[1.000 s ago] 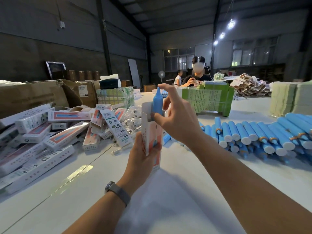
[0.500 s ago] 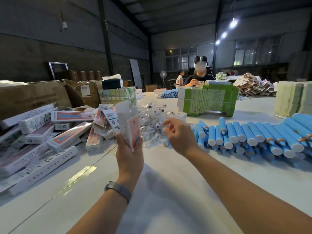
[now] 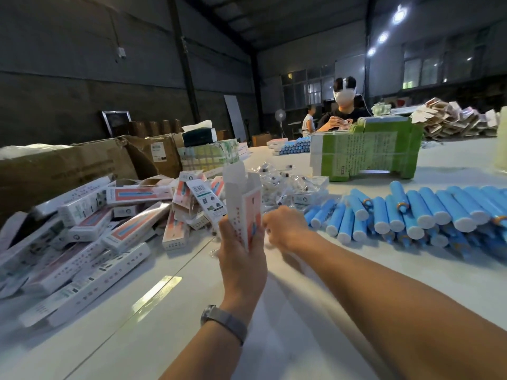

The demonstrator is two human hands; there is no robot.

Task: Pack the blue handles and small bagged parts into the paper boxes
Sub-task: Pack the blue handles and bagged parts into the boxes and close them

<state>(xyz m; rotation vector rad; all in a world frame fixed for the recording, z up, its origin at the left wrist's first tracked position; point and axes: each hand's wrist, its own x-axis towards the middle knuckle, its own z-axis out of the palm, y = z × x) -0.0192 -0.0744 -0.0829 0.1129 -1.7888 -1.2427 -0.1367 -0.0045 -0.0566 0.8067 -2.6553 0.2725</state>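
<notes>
Left hand holds an open paper box upright over the table.

The left hand (image 3: 241,259) grips the paper box (image 3: 242,207), top flap raised. The right hand (image 3: 285,229) reaches toward the bagged parts (image 3: 285,185); its curled grip is blurred, so I cannot tell if it holds anything. Blue handles (image 3: 411,212) lie piled right, packed boxes (image 3: 90,231) left.

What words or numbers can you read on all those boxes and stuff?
None can be read for sure.
Held paper box: small print, too blurred.
Barcode box in the pile: barcode and print, too small.
Green carton stack: columns of characters, too small.
Cardboard box: faint print, unreadable.
Its white label: too small.
</notes>
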